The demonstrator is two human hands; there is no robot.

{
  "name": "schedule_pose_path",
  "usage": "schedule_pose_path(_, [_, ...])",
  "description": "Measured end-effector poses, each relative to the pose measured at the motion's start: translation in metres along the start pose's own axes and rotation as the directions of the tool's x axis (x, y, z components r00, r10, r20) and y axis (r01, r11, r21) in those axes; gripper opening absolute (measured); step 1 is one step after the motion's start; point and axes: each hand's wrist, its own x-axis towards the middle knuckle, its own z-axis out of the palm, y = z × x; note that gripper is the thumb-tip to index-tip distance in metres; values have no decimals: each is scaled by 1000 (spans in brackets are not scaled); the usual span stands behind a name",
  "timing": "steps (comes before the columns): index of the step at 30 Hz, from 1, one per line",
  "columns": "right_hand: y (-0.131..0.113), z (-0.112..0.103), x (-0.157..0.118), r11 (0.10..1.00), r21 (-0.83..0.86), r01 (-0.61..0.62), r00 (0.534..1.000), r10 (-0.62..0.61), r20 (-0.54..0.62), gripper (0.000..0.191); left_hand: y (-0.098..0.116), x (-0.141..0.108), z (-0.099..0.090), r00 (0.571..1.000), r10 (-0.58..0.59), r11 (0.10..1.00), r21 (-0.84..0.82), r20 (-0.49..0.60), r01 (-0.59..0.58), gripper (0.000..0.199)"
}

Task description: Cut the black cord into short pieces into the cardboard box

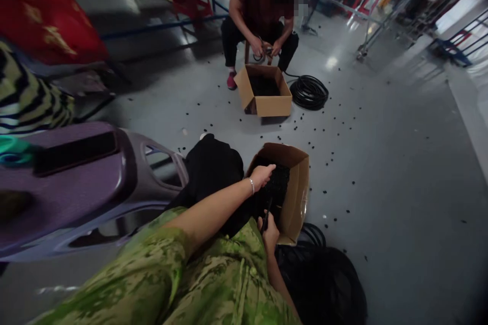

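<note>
A cardboard box [298, 190] with many small black pieces [280, 180] in it stands between my knees. My left hand [262, 176], with a bracelet at the wrist, is over the box with its fingers closed; what they hold, if anything, is too small to make out. Nearer to me, my right hand [270, 231] is closed around a dark tool [267, 215] that points into the box. The tool's far end is hard to tell from the black pieces.
A purple stool [76, 183] bearing a dark flat object is at left. Ahead, a seated person [259, 15] works over another cardboard box [273, 106] beside a black hose coil [309, 92]. More black coils [324, 279] lie at lower right. Black bits dot the floor.
</note>
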Motion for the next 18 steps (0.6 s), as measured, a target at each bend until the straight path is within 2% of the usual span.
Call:
schedule_pose_path(2, [1, -1, 1, 998, -54, -29, 999, 30, 12, 57, -3, 3, 1, 998, 49, 998, 45, 27, -50, 43])
schedule_pose_path(6, [-4, -1, 8, 959, -191, -210, 978, 208, -32, 55, -10, 5, 1, 977, 206, 962, 173, 54, -212, 41])
schedule_pose_path(10, [-13, 1, 10, 928, -318, -192, 977, 213, 30, 53, -13, 7, -1, 953, 298, 928, 216, 53, -302, 40])
schedule_pose_path(12, [-17, 3, 9, 909, -371, -187, 977, 213, 28, 52, -14, 8, -3, 952, 302, 929, 211, 47, -305, 42])
schedule_pose_path(16, [-24, 4, 9, 870, -460, -177, 976, 216, 34, 50, -12, 7, -9, 970, 236, 959, 146, 66, -243, 44])
schedule_pose_path(18, [-26, 4, 11, 833, -531, -156, 983, 184, -1, 47, -10, 5, -10, 971, 225, 967, 102, 87, -233, 45])
